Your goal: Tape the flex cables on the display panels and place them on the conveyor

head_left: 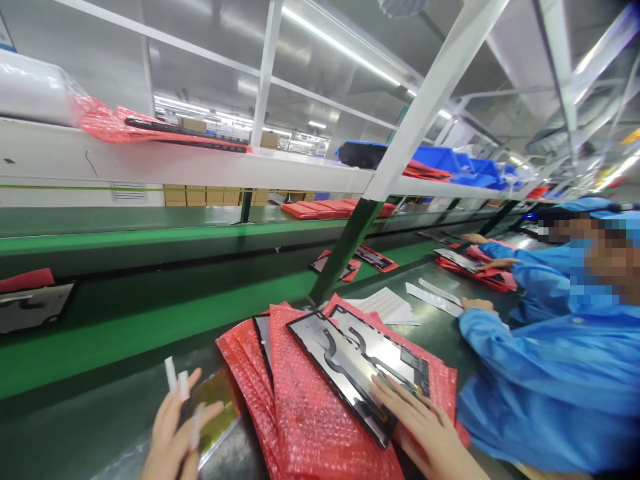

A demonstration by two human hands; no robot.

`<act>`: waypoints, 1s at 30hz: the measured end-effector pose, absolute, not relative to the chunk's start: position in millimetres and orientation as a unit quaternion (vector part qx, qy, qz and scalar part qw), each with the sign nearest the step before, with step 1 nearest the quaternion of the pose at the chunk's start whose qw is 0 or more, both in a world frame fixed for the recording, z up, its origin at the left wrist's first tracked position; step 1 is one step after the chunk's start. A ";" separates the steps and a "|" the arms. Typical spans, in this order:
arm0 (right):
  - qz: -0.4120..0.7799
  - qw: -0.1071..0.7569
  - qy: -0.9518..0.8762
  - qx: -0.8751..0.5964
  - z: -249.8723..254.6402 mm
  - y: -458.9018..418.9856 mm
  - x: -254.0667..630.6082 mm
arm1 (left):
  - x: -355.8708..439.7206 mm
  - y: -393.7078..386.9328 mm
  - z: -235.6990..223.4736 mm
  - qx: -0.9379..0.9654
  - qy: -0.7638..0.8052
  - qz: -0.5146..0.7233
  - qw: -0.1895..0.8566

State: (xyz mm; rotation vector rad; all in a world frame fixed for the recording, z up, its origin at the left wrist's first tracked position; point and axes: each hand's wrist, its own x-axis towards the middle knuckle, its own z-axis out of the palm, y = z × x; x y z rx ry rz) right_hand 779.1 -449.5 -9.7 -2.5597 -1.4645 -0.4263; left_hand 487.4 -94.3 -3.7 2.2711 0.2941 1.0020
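Green conveyor runs past the bench (100, 427); right hand (425, 427) lies flat and open on a dark panel (350, 367), left hand (173, 433) pinches white strips (177, 383).

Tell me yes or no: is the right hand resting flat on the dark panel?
Yes, the right hand lies flat, fingers spread, on the lower edge of the dark panel on the red bubble wrap.
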 end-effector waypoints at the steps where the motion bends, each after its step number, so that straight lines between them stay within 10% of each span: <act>1: -0.154 0.069 -0.500 -0.849 -16.1 -453.3 790.0 | 498.4 -97.6 -1.4 0.889 0.081 0.369 0.259; 7: -0.287 0.097 -0.576 -0.759 2.7 -439.4 804.8 | 567.7 -124.6 22.9 0.916 -0.119 0.382 0.028; 19: -0.420 0.027 -0.549 -0.722 82.9 -379.4 734.9 | 557.8 -161.9 9.0 0.902 -0.049 0.429 -0.014; 30: -0.192 0.054 -0.658 -0.726 23.4 -365.3 706.9 | 523.9 -141.2 -38.6 0.772 0.071 0.484 0.406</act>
